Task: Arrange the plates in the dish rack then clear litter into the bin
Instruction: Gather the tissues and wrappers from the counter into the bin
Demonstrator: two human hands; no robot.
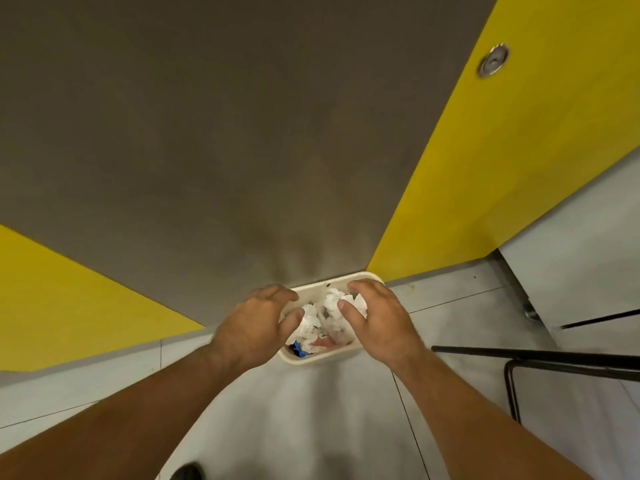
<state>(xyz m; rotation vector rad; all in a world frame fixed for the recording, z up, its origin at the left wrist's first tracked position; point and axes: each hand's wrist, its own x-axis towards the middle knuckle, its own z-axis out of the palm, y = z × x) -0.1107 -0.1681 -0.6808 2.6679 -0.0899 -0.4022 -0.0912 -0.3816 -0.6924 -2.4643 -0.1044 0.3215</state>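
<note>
A cream oval bin (360, 276) stands on the floor against the grey wall, filled with crumpled white paper litter (320, 318) and a blue scrap (300, 351). Both my hands hover right over it. My left hand (258, 322) is above the bin's left rim with fingers and thumb spread apart and nothing between them. My right hand (375, 313) is over the bin's right side, fingers loosely curved above a white paper wad (334, 299), thumb straight. No plates or dish rack are in view.
Grey wall (242, 133) ahead, with yellow panels at left (69, 306) and right (502, 150). Pale tiled floor (311, 410) lies below. A black metal furniture frame (554, 362) stands at the right. A dark shoe tip (187, 472) shows at the bottom edge.
</note>
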